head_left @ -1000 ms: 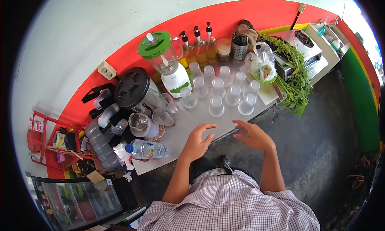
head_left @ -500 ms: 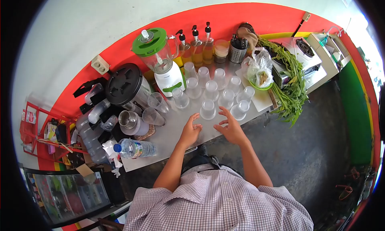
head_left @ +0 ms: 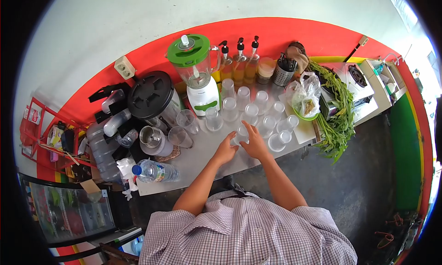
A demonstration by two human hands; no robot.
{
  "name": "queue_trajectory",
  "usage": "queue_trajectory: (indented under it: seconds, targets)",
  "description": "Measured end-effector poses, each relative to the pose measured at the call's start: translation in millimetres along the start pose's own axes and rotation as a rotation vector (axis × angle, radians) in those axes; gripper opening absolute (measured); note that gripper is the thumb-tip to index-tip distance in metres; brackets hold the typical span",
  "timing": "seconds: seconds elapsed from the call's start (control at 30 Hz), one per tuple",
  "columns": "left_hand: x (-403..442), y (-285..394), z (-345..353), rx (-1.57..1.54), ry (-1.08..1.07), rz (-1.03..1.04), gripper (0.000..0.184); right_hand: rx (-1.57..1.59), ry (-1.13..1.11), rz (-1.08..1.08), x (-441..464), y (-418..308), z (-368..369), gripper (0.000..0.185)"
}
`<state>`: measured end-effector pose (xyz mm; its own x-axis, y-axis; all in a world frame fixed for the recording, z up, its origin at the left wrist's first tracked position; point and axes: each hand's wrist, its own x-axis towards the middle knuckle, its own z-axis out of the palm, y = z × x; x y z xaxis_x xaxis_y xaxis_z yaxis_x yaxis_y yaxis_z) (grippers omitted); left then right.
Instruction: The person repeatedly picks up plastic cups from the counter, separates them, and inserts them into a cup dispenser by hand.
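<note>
Several clear plastic cups, such as this one point(head_left: 251, 113), stand upside down in a loose cluster on the metal counter. My left hand point(head_left: 226, 149) is at the left side of the nearest cup point(head_left: 240, 135), its fingers apart. On that cup's right side is my right hand point(head_left: 253, 143), fingers stretched forward and partly covering it. Whether either hand presses on the cup I cannot tell. Another upside-down cup point(head_left: 277, 141) is just right of my right hand.
Behind the cups stand a green-lidded blender point(head_left: 202, 97) and pump bottles point(head_left: 239, 66). Leafy stems point(head_left: 338, 113) and a plastic bag point(head_left: 306, 94) lie to the right. Leftward are a black-lidded container point(head_left: 149, 97), a metal shaker point(head_left: 154, 140) and a water bottle point(head_left: 156, 171).
Both my hands have moved forward and closer together, from in front of the nearest cup to either side of it. The camera view has shifted slightly.
</note>
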<state>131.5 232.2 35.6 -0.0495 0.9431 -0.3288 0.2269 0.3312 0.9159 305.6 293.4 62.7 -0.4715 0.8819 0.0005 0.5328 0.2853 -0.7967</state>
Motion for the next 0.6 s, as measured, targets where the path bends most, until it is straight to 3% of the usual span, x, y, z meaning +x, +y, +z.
queue_trajectory:
  seconds: [0.3, 0.4, 0.47, 0.53, 0.6]
  targets:
    - [-1.4, 2.2, 0.9, 0.0, 0.005, 0.08, 0.076, -0.175, 0.073, 0.051, -2.2, -12.6, -0.7, 0.086]
    - [-19.9, 22.5, -11.6, -0.058, 0.042, 0.159, 0.074, -0.085, 0.126, 0.018, -10.7, -26.4, -20.4, 0.085]
    - [-27.5, 29.0, -25.2, -0.1, 0.092, 0.205, 0.074, 0.159, 0.215, 0.018, -17.1, -45.4, -39.8, 0.084]
    - [-35.5, 31.7, -42.9, -0.101, 0.237, 0.221, 0.076, 0.183, 0.255, -0.022, -24.0, -54.4, -53.5, 0.083]
    - [-50.9, 45.0, -59.7, -0.145, 0.256, 0.218, 0.078, 0.396, 0.302, 0.09, -35.0, -72.2, -71.9, 0.08]
